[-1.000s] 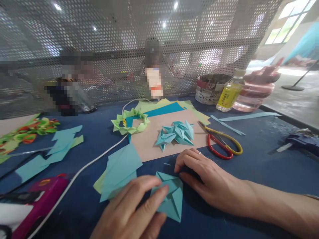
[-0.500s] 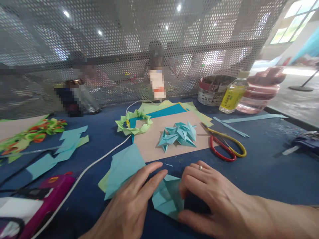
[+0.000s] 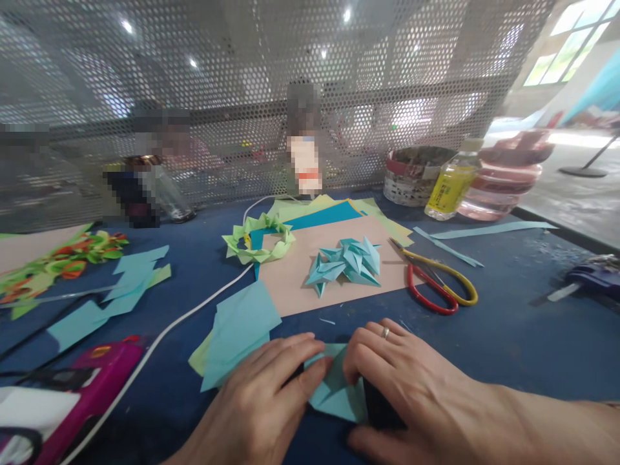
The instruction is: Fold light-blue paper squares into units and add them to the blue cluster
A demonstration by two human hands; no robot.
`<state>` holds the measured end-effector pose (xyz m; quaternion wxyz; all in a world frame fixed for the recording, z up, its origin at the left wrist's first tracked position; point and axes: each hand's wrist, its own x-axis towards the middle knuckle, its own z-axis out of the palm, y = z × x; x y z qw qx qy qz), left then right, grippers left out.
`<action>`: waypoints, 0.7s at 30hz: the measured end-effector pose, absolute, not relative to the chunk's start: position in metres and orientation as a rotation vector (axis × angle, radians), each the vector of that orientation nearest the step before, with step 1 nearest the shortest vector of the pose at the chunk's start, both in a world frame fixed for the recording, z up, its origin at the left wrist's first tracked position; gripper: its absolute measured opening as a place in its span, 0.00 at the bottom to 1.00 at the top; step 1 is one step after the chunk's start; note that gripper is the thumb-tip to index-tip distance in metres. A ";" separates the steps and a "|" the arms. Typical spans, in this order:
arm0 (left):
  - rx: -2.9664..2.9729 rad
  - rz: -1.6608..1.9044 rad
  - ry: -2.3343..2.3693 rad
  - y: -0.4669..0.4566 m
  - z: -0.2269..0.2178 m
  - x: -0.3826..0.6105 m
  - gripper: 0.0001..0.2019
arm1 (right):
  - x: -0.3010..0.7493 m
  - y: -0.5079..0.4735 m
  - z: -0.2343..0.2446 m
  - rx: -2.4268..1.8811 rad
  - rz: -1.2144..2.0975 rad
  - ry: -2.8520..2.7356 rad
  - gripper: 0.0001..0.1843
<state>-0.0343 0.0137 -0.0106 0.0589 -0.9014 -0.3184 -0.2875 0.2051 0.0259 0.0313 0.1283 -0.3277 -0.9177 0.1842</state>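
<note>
A light-blue sheet of folding paper (image 3: 341, 394), partly folded, lies on the dark blue table between my hands. My left hand (image 3: 276, 387) pinches its upper left edge between thumb and forefinger. My right hand (image 3: 411, 381), with a ring on one finger, presses curled fingertips on its upper right part; the thumb is spread below, near the lower corner. Both hands hide some of the paper's edges. Beside my left hand is a stack of light-blue squares (image 3: 242, 329). Several folded blue paper pieces (image 3: 346, 261) lie on a pinkish sheet (image 3: 285, 284) beyond.
Scissors (image 3: 436, 281) with red and yellow handles lie at right, near blue paper strips (image 3: 494, 229). A green paper ring (image 3: 259, 239), white cable (image 3: 194, 307) and magenta device (image 3: 104, 371) are at left. A bottle (image 3: 450, 187) and round basket (image 3: 411, 177) stand by the mesh panel (image 3: 242, 84).
The left thumb and forefinger have moved right and down onto the paper's edge. The paper has shifted slightly right, and the right thumb has moved a little away from its lower corner.
</note>
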 end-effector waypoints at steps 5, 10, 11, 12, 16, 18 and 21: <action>-2.571 -0.952 -0.928 0.010 -0.013 -0.031 0.17 | 0.206 0.027 0.030 -0.933 0.368 -2.563 0.13; -2.685 -0.779 -0.915 0.004 -0.003 -0.032 0.17 | 0.207 0.031 0.027 -0.818 0.174 -2.587 0.08; -2.705 -0.775 -0.904 0.003 -0.001 -0.032 0.17 | 0.208 0.032 0.027 -0.791 0.161 -2.621 0.07; -2.732 -0.781 -0.899 0.003 0.001 -0.031 0.18 | 0.209 0.032 0.026 -0.766 0.155 -2.650 0.08; -2.668 -0.853 -0.858 0.003 0.004 -0.027 0.17 | 0.211 0.033 0.025 -0.692 0.154 -2.686 0.10; -2.659 -0.858 -0.843 0.003 0.004 -0.025 0.17 | 0.211 0.033 0.026 -0.675 0.165 -2.694 0.10; -2.636 -0.898 -0.848 0.003 0.004 -0.023 0.17 | 0.211 0.033 0.028 -0.637 0.236 -2.688 0.12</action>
